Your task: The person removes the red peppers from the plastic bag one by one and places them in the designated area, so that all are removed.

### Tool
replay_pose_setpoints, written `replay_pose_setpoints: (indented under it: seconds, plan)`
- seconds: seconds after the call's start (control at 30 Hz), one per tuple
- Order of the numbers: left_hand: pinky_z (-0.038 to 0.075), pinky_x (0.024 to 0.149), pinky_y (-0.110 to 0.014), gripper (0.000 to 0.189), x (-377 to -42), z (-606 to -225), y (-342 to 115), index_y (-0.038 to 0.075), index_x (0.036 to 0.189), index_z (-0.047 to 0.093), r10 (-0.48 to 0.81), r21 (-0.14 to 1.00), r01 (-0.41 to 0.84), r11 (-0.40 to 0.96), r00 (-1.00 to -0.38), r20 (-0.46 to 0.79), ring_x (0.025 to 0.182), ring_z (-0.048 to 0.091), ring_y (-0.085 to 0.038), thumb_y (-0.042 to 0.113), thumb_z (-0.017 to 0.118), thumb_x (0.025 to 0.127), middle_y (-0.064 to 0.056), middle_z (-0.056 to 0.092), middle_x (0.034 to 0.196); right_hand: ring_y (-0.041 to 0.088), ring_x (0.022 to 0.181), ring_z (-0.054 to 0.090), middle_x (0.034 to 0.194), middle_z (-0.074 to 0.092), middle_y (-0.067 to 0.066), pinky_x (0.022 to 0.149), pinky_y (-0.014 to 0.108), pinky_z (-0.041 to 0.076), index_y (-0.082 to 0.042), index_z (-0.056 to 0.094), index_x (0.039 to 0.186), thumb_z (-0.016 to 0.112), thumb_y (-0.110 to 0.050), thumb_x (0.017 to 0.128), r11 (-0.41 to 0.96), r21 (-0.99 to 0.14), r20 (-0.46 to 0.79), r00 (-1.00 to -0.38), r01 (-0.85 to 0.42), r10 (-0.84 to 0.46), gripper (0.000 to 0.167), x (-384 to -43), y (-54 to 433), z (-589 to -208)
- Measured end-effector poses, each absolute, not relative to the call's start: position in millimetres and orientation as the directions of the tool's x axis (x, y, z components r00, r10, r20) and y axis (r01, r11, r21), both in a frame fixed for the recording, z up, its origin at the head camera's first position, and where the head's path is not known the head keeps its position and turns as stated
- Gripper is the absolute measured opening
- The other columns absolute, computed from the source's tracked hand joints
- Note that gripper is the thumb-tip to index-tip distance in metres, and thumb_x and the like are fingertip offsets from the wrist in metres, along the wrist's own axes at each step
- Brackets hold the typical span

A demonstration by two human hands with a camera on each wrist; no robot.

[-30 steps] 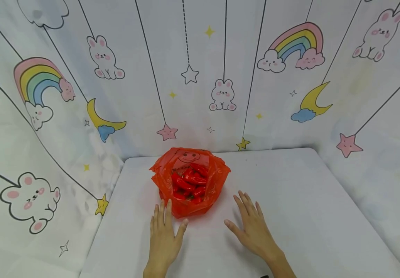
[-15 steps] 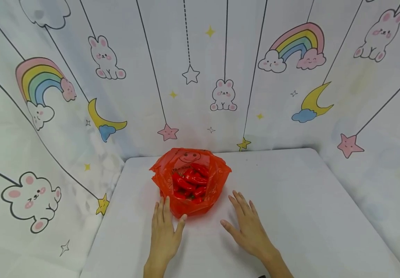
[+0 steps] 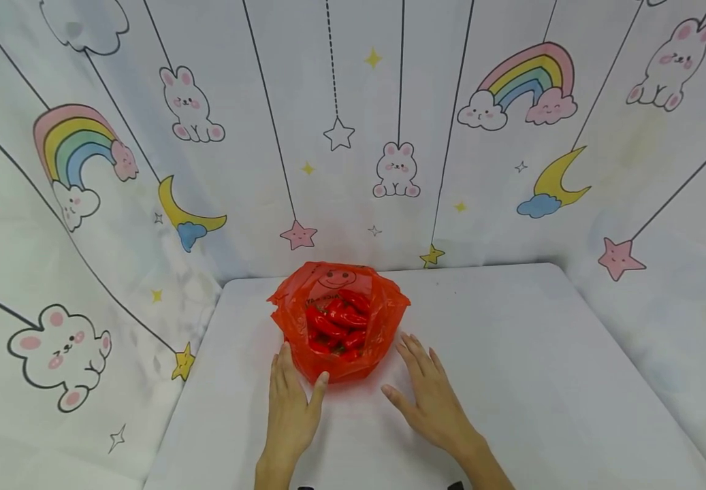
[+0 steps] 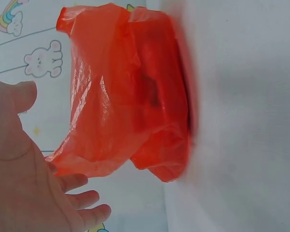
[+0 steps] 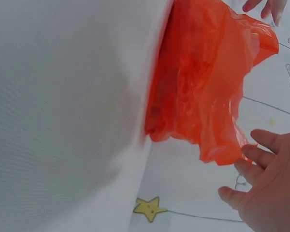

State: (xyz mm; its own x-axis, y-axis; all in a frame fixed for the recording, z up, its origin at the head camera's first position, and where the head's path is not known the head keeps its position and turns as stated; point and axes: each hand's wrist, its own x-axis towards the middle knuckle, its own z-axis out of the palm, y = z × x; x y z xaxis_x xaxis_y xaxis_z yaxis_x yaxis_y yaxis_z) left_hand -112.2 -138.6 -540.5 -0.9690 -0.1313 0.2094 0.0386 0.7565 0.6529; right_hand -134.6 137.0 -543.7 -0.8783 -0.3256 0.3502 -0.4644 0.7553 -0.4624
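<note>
Toward the back left of the white table stands a red plastic bag (image 3: 384, 320) with its mouth spread wide. Several glossy red chili peppers (image 3: 343, 316) lie inside it, and a smiling face is printed on its inner back wall. My left hand (image 3: 291, 415) is at the bag's front left, fingers straight and thumb apart; whether the fingertips touch the plastic I cannot tell. On the front right, my right hand (image 3: 432, 405) has its fingers extended close to the bag's side. Both palms in the wrist views, left hand (image 4: 31, 179) and right hand (image 5: 275, 179), hold nothing.
The white table (image 3: 512, 354) has a rounded back corner at the right. A white curtain (image 3: 254, 170) printed with rabbits, rainbows, moons and stars encloses the table at the back and both sides.
My right hand has moved left and slightly forward, nearer the bag. My left hand has edged forward along the bag's left side. The bag has stayed in place.
</note>
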Motion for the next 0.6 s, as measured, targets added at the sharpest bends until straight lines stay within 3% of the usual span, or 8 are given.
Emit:
replay_pose_setpoints:
  seconds: [0.27,0.6]
  plan:
    - [0.021,0.123,-0.060,0.096,-118,-542,-138,0.006,0.166,0.005,-0.143,0.695,0.039,0.718,-0.969,0.202,0.157,0.012,-0.040,0.058,0.055,0.103,-0.017,0.015,0.171,0.022,0.158,0.022,0.171,0.023,-0.006,0.124,0.059,0.020,-0.017,0.033,0.163,0.063,-0.056,0.099,0.739,-0.475,0.385,-0.868,-0.478,-0.315,0.081,-138,132,-541]
    - [0.038,0.114,-0.062,0.090,-130,-538,-139,0.009,0.167,0.008,-0.207,0.753,0.046,0.656,-0.949,0.239,0.150,0.027,-0.037,0.041,0.063,0.103,-0.018,0.025,0.165,0.023,0.157,0.027,0.169,0.031,0.000,0.122,0.059,0.028,-0.016,0.038,0.161,0.066,-0.051,0.099,0.727,-0.475,0.410,-0.856,-0.495,-0.315,0.077,-142,127,-538]
